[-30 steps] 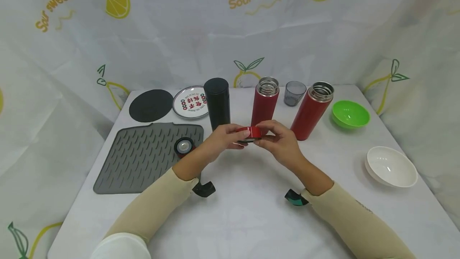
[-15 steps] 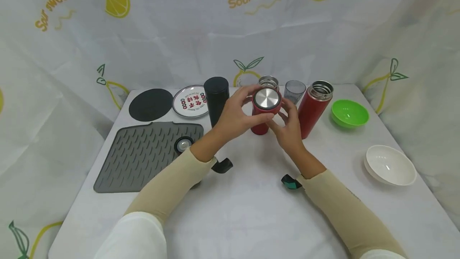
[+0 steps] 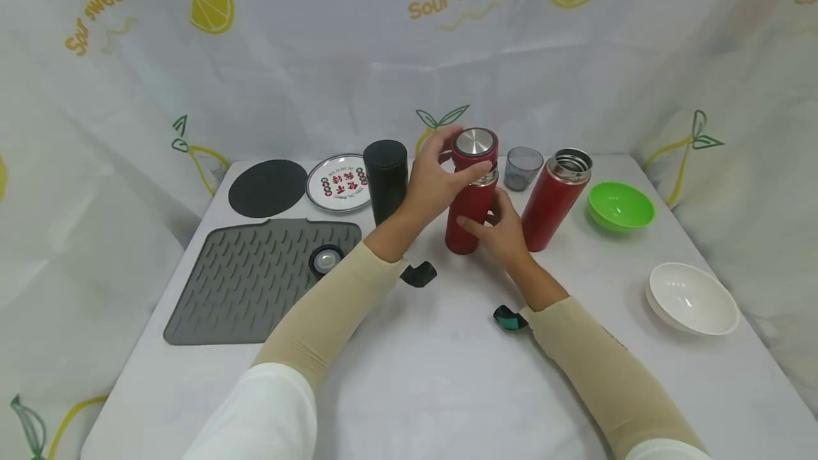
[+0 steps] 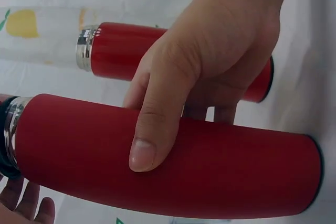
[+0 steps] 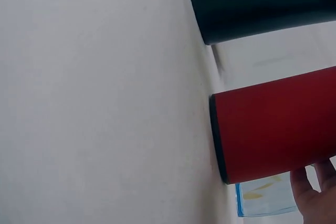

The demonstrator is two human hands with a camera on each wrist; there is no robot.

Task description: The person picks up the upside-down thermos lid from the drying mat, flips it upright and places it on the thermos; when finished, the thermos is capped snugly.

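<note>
Since half second earlier, red lid (image 3: pixel 475 150) dropped onto flask mouth. Left hand (image 3: pixel 437 179) pinched lid; right hand (image 3: pixel 503 224) wrapped red flask (image 3: pixel 469 216) mid-body below. Flask upright on table (image 3: pixel 434 368). Rigid, smooth, likely slippery; body best hold.

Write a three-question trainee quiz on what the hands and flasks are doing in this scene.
1. True or false: the right hand grips the body of the middle red flask.
2. What does the left hand hold at that flask's mouth?
A. a grey cup
B. a red lid
C. a green bowl
3. Fill in: the other red flask, to the right, stands with its mouth ____.

Key
1. True.
2. B: the red lid with a steel top sits at the flask's neck.
3. Open; no lid is on it.
</note>
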